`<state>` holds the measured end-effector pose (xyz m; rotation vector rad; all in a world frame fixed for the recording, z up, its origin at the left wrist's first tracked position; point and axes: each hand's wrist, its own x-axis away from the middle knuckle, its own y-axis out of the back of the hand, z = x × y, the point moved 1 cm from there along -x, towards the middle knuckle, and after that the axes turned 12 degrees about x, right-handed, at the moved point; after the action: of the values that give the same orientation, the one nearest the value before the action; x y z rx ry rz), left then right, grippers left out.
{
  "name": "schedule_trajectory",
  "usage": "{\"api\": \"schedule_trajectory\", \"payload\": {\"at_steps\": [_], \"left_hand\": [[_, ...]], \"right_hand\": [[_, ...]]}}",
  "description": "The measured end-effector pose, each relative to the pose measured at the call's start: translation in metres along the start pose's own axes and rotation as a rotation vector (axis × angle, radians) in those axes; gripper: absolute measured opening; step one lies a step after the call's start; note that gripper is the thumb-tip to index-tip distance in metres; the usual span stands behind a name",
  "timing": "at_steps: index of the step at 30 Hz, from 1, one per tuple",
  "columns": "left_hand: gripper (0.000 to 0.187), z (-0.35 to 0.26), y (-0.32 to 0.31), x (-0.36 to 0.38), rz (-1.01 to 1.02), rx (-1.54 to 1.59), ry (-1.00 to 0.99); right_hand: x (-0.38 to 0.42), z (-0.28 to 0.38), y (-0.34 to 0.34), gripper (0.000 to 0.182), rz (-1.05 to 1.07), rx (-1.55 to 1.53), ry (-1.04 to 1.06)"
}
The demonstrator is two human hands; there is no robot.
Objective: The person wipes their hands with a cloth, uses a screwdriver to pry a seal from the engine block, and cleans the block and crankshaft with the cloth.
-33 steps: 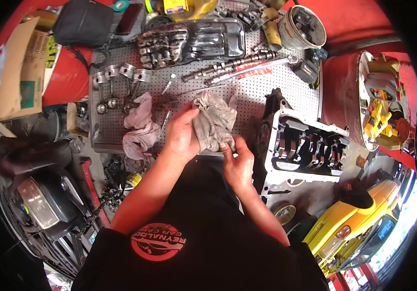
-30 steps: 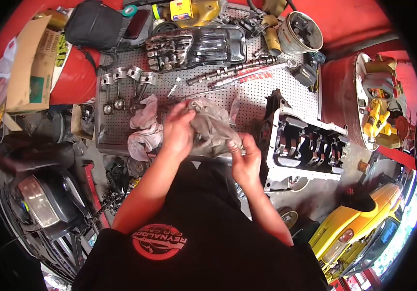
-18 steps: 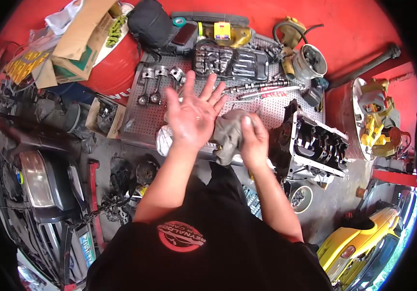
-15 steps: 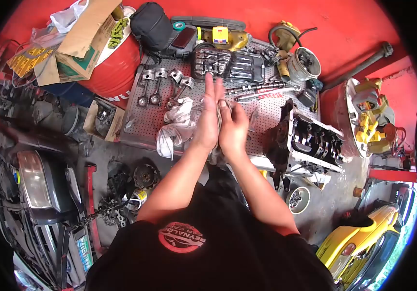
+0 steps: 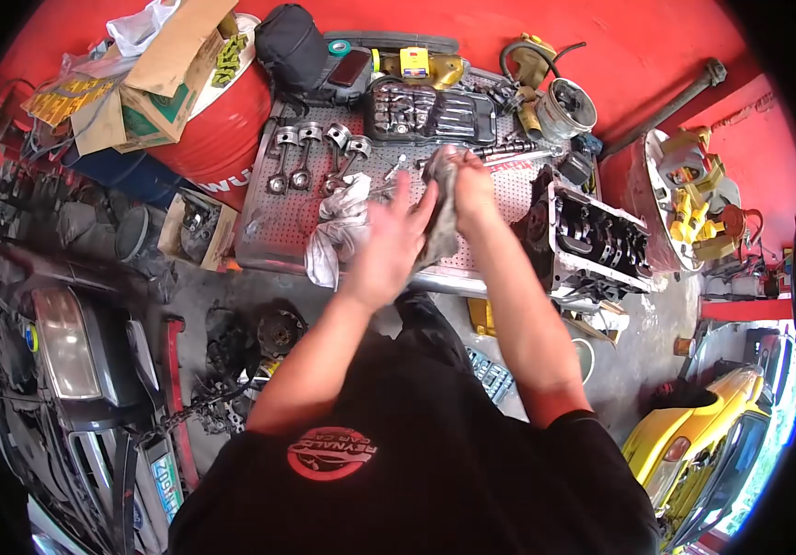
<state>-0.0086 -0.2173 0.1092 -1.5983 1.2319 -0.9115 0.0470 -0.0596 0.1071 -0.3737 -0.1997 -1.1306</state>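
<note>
My right hand [image 5: 474, 196] grips a dirty grey rag [image 5: 444, 213] that hangs down over the near part of the perforated metal table [image 5: 268, 227]. Beside it, to the left, my left hand [image 5: 389, 242] has its fingers spread, slightly smeared by motion, with the fingertips close to the rag. A crumpled white cloth [image 5: 333, 242] lies just left of that hand. Behind the cloth are several pistons with connecting rods [image 5: 301, 157]. Past my hands, toward the back, rests an opened black tool case [image 5: 435, 116].
An engine block [image 5: 599, 239] stands at the table's right end, with a metal bucket [image 5: 567, 109] behind it. A red drum [image 5: 222, 139] carrying a cardboard box [image 5: 162, 69] is at the left. Car fronts flank me, a dark one [image 5: 93, 361] and a yellow one [image 5: 694, 444].
The palms, pressed together before, have come apart. My left hand has moved down and left with fingers spreading; the right has shifted right, and the rag now shows clearly in it.
</note>
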Motion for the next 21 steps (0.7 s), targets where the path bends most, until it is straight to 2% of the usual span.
{"api": "schedule_trajectory", "payload": {"at_steps": [2, 3, 4, 6, 7, 8, 9, 11, 12, 14, 16, 18, 19, 21], "left_hand": [[0.077, -0.037, -0.001, 0.000, 0.298, 0.374, 0.021], [0.074, -0.040, -0.003, 0.000, 0.226, 0.335, -0.026], [0.076, -0.042, -0.006, -0.004, 0.291, 0.333, -0.024], [0.078, -0.033, -0.028, -0.008, 0.013, 0.042, -0.187], [0.083, -0.021, -0.031, -0.012, 0.068, -0.320, -0.297], [0.083, -0.012, -0.037, -0.016, 0.067, -0.607, -0.363], [0.081, 0.003, -0.040, -0.013, 0.112, -0.718, -0.311], [0.079, 0.023, -0.041, 0.009, 0.240, -0.927, -0.190], [0.078, 0.025, -0.037, 0.022, 0.307, -1.029, -0.148], [0.077, 0.013, -0.024, 0.047, 0.416, -1.247, -0.086], [0.062, -0.012, -0.005, 0.049, 0.123, -1.239, -0.239], [0.047, -0.014, -0.023, 0.025, -0.148, -0.760, -0.368], [0.035, -0.009, -0.023, 0.014, -0.119, -0.559, -0.362], [0.032, -0.021, -0.005, 0.017, -0.081, -0.862, 0.000]], "right_hand": [[0.008, 0.019, 0.011, 0.019, 0.105, -0.009, -0.017], [0.029, 0.034, 0.006, 0.022, 0.153, 0.028, -0.039], [0.040, 0.031, 0.004, 0.024, 0.189, -0.019, -0.066], [0.052, 0.030, -0.004, 0.027, 0.248, -0.126, -0.090], [0.056, 0.021, -0.018, 0.031, 0.074, -0.161, -0.039], [0.063, 0.005, -0.031, 0.028, -0.019, 0.030, 0.136], [0.069, -0.008, -0.036, 0.025, -0.132, 0.225, 0.304], [0.071, 0.005, -0.023, 0.020, -0.146, 0.060, 0.260], [0.044, -0.009, -0.005, 0.019, -0.173, -0.030, 0.188], [0.058, 0.015, 0.018, 0.023, -0.088, -0.031, 0.109], [0.079, 0.017, 0.016, 0.024, 0.068, 0.086, 0.121], [0.098, 0.007, 0.012, 0.024, 0.386, 0.099, 0.100], [0.102, -0.001, 0.008, 0.026, 0.432, 0.040, 0.095], [0.096, -0.009, 0.020, 0.026, 0.219, 0.171, 0.200]]}}
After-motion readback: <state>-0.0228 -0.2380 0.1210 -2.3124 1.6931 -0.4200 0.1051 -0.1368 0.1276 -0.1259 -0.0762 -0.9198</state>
